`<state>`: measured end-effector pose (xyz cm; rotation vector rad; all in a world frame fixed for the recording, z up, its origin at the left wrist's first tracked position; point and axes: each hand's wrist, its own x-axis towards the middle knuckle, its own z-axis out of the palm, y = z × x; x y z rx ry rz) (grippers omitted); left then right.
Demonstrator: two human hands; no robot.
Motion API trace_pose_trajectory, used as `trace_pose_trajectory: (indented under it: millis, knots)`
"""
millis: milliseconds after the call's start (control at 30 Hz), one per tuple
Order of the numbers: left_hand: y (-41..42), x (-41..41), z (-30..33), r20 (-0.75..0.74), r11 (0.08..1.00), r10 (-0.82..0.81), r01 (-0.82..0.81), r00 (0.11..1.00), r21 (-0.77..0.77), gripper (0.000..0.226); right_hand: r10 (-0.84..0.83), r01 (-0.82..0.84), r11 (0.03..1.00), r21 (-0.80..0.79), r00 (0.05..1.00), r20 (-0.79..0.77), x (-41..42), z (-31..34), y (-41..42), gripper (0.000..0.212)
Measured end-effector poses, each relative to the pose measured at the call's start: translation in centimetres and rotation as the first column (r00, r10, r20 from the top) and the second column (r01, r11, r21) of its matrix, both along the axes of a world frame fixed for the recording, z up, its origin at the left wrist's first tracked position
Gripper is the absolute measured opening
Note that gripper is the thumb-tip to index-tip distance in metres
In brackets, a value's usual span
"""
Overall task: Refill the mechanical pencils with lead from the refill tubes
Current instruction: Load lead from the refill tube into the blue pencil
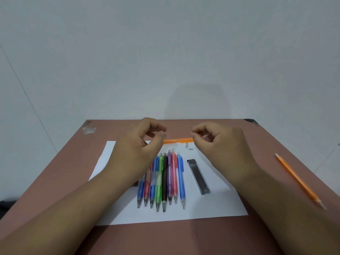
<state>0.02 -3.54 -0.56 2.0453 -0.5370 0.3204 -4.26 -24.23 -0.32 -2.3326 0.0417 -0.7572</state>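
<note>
Lead (191,129) in pinched right hand (220,142)

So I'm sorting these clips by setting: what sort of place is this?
Probably a plain desk set up against a bare wall, at home or in a study room. A brown table holds a white paper sheet with a row of mechanical pencils and a lead refill tube.

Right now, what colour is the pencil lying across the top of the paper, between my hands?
Orange; it shows best in the head view, the only one.
</note>
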Motion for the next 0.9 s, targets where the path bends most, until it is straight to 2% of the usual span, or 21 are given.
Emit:
trace_pose_trajectory:
  millis: [133,267,367,433,533,667,900]
  knots:
    - [-0.6,1.0,0.3,-0.068,0.985,0.006,0.006,0.998,0.171,0.010,-0.005,0.007,0.996,0.084,1.000,-0.024,0.3,-0.1,0.0,0.012]
    - [-1.5,2.2,1.1,-0.086,0.920,-0.004,0.037,0.996,0.391,0.015,0.000,0.004,0.986,0.167,1.000,-0.019,0.2,0.0,0.0,0.011]
    - [-2.6,3.6,1.8,-0.021,0.872,-0.003,0.013,1.000,0.489,0.017,0.004,-0.002,0.981,0.196,1.000,-0.009,0.0,0.1,-0.1,0.009]
    - [-3.5,4.6,2.1,0.032,0.819,-0.019,-0.003,0.999,0.574,0.022,0.001,0.001,0.980,0.197,1.000,-0.008,-0.1,0.2,-0.2,0.007]
    - [-4.6,5.7,2.3,-0.013,0.703,-0.044,0.040,0.999,0.710,0.034,-0.001,0.002,0.979,0.203,1.000,-0.005,-0.1,0.1,-0.3,0.007]
    - [-4.8,6.7,1.9,-0.036,0.632,-0.052,0.061,0.998,0.772,0.030,0.004,-0.005,0.975,0.223,1.000,0.005,-0.2,0.2,-0.3,0.006]
    - [-3.2,7.6,0.7,0.032,0.658,-0.038,0.001,0.999,0.753,0.022,0.017,-0.024,0.966,0.259,0.999,0.029,-0.4,0.3,-0.2,0.008]
